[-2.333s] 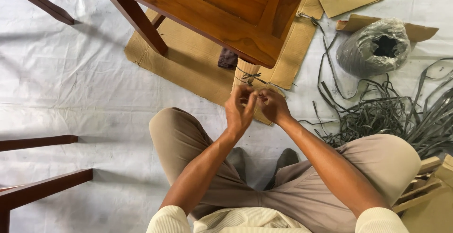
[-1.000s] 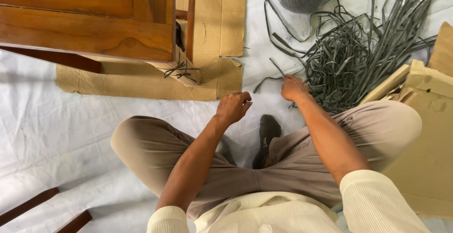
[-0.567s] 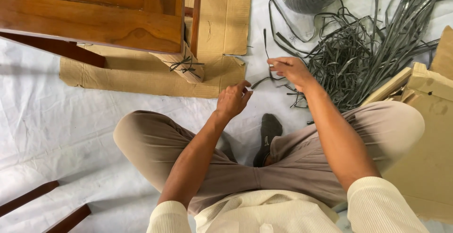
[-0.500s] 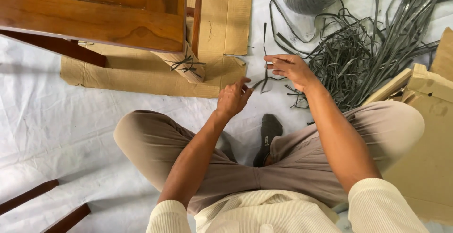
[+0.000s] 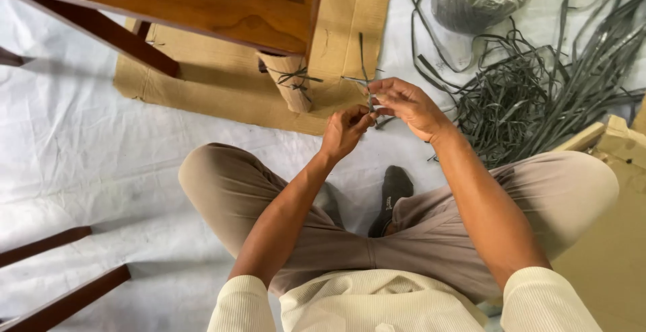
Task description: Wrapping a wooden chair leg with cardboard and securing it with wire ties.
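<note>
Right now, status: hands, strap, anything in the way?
Both hands together: left hand and right hand pinching one grey strap. Cardboard-wrapped table leg just beyond, already tied. Loose strap pile to the right, apart.

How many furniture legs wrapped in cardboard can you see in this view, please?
1: the cardboard-wrapped leg, tied with grey strap, stands on the flat cardboard sheet just beyond the left hand. Other legs may be hidden under the wooden furniture.

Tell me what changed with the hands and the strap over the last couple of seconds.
The right hand reached to the strap pile, picked up a grey strap and brought it back; the left hand now pinches it too. The tied, cardboard-wrapped table leg stayed as it was.
</note>
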